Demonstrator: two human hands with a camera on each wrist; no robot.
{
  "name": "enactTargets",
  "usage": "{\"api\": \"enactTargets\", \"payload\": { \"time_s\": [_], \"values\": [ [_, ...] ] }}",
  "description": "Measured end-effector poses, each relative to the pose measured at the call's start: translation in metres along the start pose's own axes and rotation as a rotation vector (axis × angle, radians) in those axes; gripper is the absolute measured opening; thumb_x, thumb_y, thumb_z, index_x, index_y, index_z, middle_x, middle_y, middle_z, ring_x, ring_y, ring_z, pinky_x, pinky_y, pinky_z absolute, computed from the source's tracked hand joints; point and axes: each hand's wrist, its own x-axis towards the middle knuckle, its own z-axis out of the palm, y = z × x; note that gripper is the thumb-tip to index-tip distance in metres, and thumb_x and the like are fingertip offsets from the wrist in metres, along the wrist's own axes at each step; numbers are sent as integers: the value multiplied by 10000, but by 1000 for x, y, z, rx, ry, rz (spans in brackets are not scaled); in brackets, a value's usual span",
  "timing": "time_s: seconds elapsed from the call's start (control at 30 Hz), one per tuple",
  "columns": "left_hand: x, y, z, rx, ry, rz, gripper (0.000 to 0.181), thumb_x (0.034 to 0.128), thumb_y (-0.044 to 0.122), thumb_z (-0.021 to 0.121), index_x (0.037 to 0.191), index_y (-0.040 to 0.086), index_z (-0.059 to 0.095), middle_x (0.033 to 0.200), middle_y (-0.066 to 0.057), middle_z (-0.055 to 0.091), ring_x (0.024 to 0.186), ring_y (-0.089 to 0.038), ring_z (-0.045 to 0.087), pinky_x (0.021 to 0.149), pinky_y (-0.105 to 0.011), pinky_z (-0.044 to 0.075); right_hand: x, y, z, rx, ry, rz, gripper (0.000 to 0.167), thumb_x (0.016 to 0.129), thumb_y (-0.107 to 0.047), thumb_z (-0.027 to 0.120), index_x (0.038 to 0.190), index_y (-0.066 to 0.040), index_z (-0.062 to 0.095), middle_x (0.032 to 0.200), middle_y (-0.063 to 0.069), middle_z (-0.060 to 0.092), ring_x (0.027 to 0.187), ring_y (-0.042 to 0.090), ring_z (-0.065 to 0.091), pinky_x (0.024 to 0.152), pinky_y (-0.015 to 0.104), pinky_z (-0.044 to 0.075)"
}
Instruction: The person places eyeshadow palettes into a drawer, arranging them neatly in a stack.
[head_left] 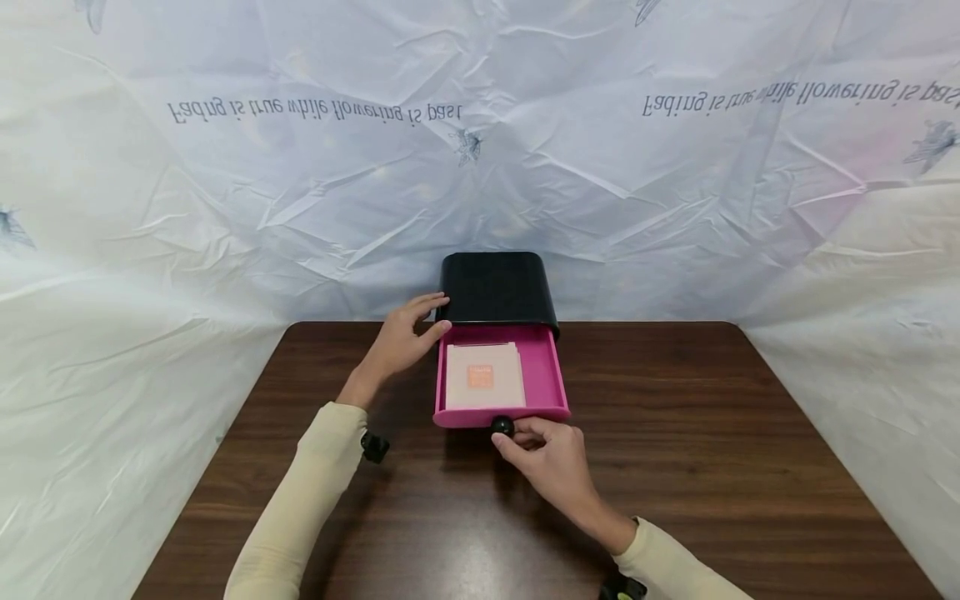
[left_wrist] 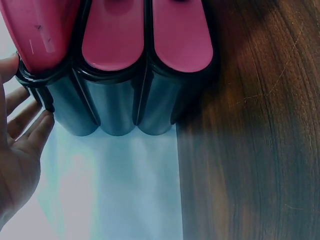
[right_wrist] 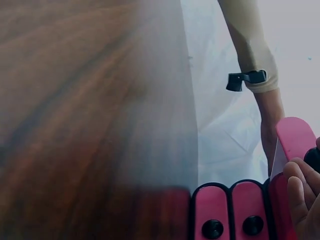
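A black drawer cabinet stands at the table's far edge, its top pink drawer pulled out towards me. Inside that drawer, on the left, lies a pale square flat item with an orange square on it. My right hand pinches the drawer's round black knob between thumb and fingers. Against the cabinet's left side rests my left hand, fingers extended and thumb near the drawer's rim. Two lower pink drawers are pushed in, as the left wrist view shows.
The cabinet stands on a dark brown wooden table. Behind it and at both sides hangs a creased white sheet with printed lettering. A small black device is strapped at the left wrist.
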Motion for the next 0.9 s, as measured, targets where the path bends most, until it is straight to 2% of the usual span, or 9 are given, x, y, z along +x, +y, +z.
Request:
{"api": "enactTargets", "payload": {
  "time_s": [0.27,0.67,0.9],
  "values": [
    [0,1,1,5,-2,6,518,1018,435,625,1439,133,605,1506,-74,541,1317,-264,578,1034,-449,528,16,-2,-1,-18,10,-44,162,842,-310,862,872,-166,793,758,-132,737,681,15,700,629,247,594],
    [0,5,0,-8,-5,-4,488,1017,375,646,1436,126,608,1501,-81,544,1323,-268,572,1045,-459,519,43,9,6,-63,7,-20,231,846,-379,850,874,-155,800,767,-92,747,685,9,692,639,247,584],
    [-2,7,-2,-15,-12,-10,485,1021,375,639,1440,132,604,1508,-69,538,1329,-260,566,1048,-453,516,56,16,9,-72,45,-33,246,846,-400,844,858,-158,802,742,-91,741,662,14,682,612,256,573]
  ]
}}
